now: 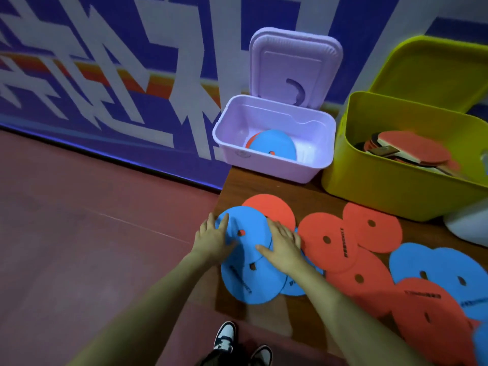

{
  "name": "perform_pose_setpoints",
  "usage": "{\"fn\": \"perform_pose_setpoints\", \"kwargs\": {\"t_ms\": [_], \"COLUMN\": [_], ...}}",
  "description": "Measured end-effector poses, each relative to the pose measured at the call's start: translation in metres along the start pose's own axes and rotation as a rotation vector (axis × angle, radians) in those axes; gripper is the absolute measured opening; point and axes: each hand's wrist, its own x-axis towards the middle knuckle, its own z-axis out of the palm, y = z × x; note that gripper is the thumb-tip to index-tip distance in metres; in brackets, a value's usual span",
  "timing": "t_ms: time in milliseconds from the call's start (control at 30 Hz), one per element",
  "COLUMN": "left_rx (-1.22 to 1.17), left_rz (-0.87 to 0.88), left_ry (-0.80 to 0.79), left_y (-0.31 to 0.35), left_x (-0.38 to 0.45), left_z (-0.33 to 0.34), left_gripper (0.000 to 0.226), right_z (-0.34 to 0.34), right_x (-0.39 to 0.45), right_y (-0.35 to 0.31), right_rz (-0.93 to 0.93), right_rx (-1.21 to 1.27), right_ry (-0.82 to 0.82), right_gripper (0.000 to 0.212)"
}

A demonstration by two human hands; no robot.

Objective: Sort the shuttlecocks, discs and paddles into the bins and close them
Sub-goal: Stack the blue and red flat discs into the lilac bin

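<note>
Where the wooden table (pixel 266 191) ends nearest the person, two sneakers (pixel 241 344) stand on the reddish floor (pixel 79 220), and both bare forearms reach forward over the edge. The left hand (pixel 214 237) lies flat, fingers straight, on the rim of the top blue disc (pixel 244 233); the right hand (pixel 284 244) presses spread fingers on that disc's other side, over a small stack of blue discs (pixel 253 281). A red disc (pixel 272 207) peeks out just behind. More red and blue discs (pixel 369 260) overlap across the table to the right. Farther back, a lilac bin (pixel 272 165), lid up, holds a blue disc (pixel 273 146); beside it a yellow-green bin (pixel 396 186), also open, holds paddles (pixel 412 151). A blue-and-white patterned wall (pixel 105 75) stands behind.
</note>
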Motion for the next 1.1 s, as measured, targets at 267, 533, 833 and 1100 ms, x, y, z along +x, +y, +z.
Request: {"fn": "perform_pose_setpoints", "kwargs": {"t_ms": [267,533,833,1100], "left_rx": [-0.177,-0.164,-0.051,-0.181], "left_rz": [0.093,0.135,0.19,0.22], "left_ry": [0.051,0.06,0.01,0.026], "left_y": [-0.006,0.008,0.012,0.007], "left_x": [-0.005,-0.031,-0.035,-0.034], "left_z": [0.015,0.035,0.042,0.038], "left_gripper": [0.084,0.087,0.083,0.097], "right_z": [0.016,0.022,0.047,0.032], "right_x": [0.001,-0.036,-0.054,-0.05], "right_y": [-0.015,0.01,-0.011,-0.012], "right_rz": [0.059,0.162,0.213,0.132], "right_rx": [0.438,0.298,0.157,0.357], "right_ry": [0.303,0.31,0.343,0.264], "right_gripper": [0.06,0.047,0.057,0.058]}}
